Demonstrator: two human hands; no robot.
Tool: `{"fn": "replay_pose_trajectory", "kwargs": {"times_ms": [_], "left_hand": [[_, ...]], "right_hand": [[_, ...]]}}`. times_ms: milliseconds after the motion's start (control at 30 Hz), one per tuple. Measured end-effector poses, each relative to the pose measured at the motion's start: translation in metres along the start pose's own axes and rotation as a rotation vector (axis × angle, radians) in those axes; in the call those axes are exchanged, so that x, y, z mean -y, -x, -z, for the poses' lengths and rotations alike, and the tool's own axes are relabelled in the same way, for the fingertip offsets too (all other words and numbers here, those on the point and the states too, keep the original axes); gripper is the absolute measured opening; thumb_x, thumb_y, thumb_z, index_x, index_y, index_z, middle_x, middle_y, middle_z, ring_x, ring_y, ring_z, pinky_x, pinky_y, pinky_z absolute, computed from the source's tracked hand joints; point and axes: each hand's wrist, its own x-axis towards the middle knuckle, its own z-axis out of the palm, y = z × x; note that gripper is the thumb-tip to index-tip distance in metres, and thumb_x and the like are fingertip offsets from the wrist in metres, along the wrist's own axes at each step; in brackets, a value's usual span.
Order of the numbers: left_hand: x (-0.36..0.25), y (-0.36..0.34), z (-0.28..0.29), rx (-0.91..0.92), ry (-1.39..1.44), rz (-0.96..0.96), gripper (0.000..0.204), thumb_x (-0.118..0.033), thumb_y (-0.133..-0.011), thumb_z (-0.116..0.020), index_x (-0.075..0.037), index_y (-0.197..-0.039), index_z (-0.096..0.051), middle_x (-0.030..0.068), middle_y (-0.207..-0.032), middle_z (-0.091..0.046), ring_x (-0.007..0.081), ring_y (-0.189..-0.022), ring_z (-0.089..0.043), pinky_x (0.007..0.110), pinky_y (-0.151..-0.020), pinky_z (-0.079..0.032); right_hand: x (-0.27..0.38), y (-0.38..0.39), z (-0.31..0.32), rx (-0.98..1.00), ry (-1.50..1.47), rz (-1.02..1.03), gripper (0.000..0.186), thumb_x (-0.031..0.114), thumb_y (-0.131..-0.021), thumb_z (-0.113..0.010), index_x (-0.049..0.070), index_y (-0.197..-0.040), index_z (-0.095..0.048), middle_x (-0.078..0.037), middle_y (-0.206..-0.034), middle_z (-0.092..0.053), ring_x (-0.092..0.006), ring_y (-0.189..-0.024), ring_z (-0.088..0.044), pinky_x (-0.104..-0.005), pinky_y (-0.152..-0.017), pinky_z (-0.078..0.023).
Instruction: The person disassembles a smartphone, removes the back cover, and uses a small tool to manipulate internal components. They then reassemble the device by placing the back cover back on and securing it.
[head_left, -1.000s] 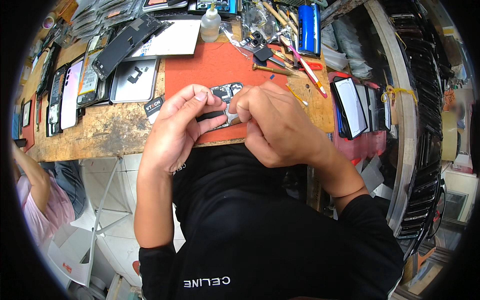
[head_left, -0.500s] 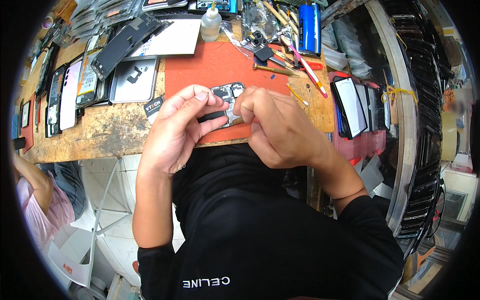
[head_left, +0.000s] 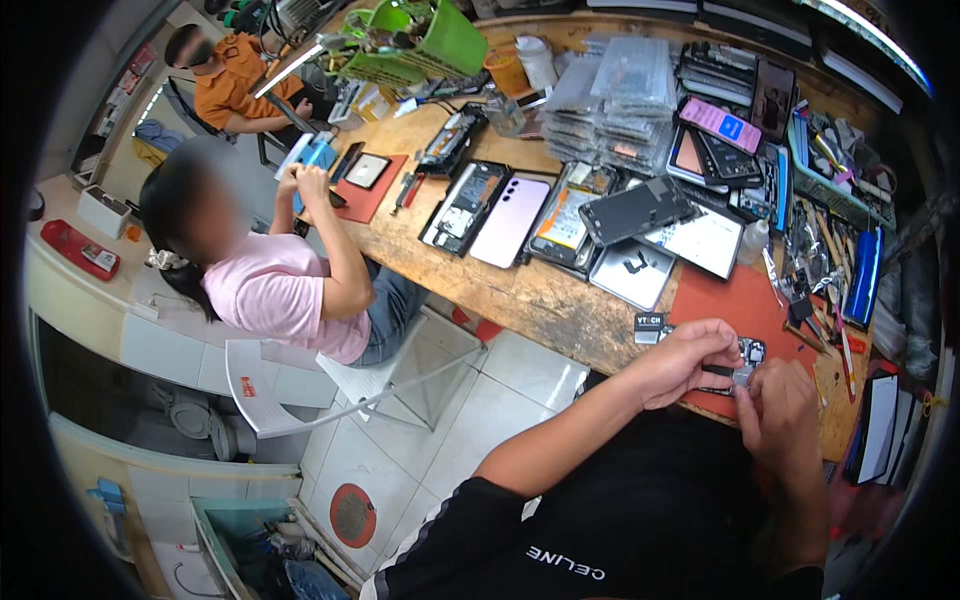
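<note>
An opened phone (head_left: pixel 745 372) with its circuit board and battery bay exposed lies on the orange-red mat (head_left: pixel 705 298), close to the table's front edge. At its left side my left hand (head_left: pixel 680 362) has curled fingers, thumb and fingertips drawn together, with lower fingers by the phone's edge. Over the phone's right end, my right hand (head_left: pixel 782 408) is closed with its fingertips pinched. Whatever either hand pinches is too small or hidden to make out. A small black card (head_left: pixel 650 327) rests beside my left hand.
Left of the mat are a metal tray (head_left: pixel 632 275) with dark pieces, a dark phone screen panel (head_left: pixel 637 212) and a lilac phone (head_left: pixel 510 222). Tools and a blue cylinder (head_left: pixel 863 277) stand right. A co-worker in pink (head_left: pixel 270 285) sits leftward; another in orange (head_left: pixel 232 80) sits farther back.
The view has swung to the left, so my hands and the phone now appear at the lower right and the co-workers show fully. Both hands remain at the phone in much the same pose.
</note>
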Motion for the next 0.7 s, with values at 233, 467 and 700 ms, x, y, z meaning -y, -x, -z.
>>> {"fn": "replay_pose_trajectory", "kwargs": {"times_ms": [233,467,700], "left_hand": [[0.000,0.002,0.004,0.035,0.020,-0.025,0.015,-0.022,-0.116,-0.059,-0.008,-0.114,-0.063,0.0059,-0.115,-0.068,0.0208,-0.120,-0.069,0.047,-0.107,-0.062],[-0.004,0.010,0.004,0.025,0.001,-0.094,0.013,-0.019,-0.115,-0.060,-0.007,-0.118,-0.065,0.0103,-0.114,-0.073,0.0262,-0.118,-0.074,0.048,-0.106,-0.064],[-0.013,0.016,-0.004,0.041,-0.032,-0.108,0.017,-0.019,-0.115,-0.061,-0.004,-0.113,-0.069,0.0100,-0.113,-0.074,0.0252,-0.118,-0.074,0.050,-0.107,-0.063]], "right_hand": [[0.005,-0.005,0.004,0.062,-0.047,-0.010,0.026,-0.001,-0.077,-0.071,0.005,-0.096,-0.054,-0.013,-0.088,-0.059,-0.0360,-0.077,-0.061,-0.0477,-0.071,-0.044],[0.004,-0.011,0.010,0.057,-0.073,0.004,0.035,-0.006,-0.069,-0.066,0.004,-0.100,-0.053,-0.016,-0.090,-0.061,-0.0395,-0.079,-0.062,-0.0493,-0.072,-0.046],[-0.006,-0.002,0.005,0.009,-0.214,-0.044,0.033,-0.007,-0.076,-0.065,0.004,-0.105,-0.053,-0.013,-0.090,-0.064,-0.0369,-0.077,-0.066,-0.0449,-0.069,-0.048]]}}
